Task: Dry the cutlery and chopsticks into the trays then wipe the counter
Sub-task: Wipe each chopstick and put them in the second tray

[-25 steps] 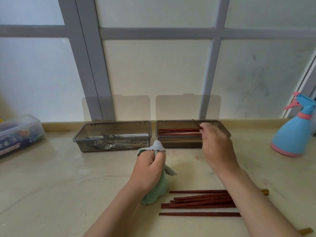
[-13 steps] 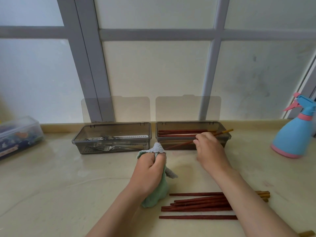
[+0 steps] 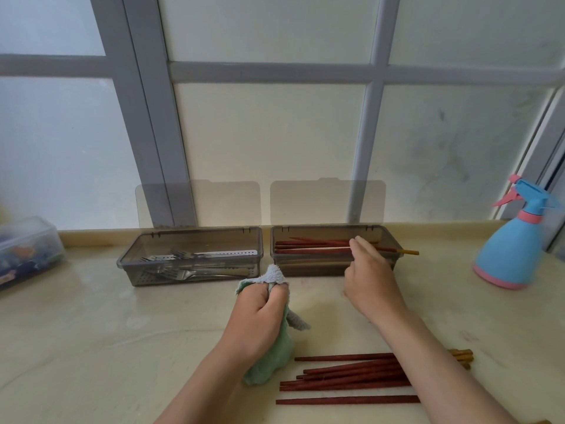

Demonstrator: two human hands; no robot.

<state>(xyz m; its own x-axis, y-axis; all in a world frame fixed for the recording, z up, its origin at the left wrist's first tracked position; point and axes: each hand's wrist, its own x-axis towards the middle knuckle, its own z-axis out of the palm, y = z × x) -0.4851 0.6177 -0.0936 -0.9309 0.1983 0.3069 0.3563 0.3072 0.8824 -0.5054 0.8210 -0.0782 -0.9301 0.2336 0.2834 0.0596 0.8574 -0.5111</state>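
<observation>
Finding: half a second ago the chopstick point(image 3: 397, 250) in the right hand point(image 3: 371, 278) lay at a slant across the chopstick tray point(image 3: 336, 269). It now lies almost level and in line with the stored chopsticks point(image 3: 308, 243), with its yellow tip past the tray's right wall. It is judged nearly placed but not yet seated, and it needs sliding leftward to clear the wall.

Right hand: reaches forward over the tray's near wall, back of the hand up. The fingers point(image 3: 356, 243) are curled narrow on the chopstick and appear to pinch it.

Left hand point(image 3: 260, 319): fist upright on the bench point(image 3: 122, 347), gripping the green cloth point(image 3: 275, 356) and hardly shifted.

Outstanding: the loose chopsticks point(image 3: 345, 376) lie on the bench just beside the cloth, undried by appearance. The cutlery tray point(image 3: 189, 280) holds forks point(image 3: 180, 272). The wipe-down is judged not begun.
</observation>
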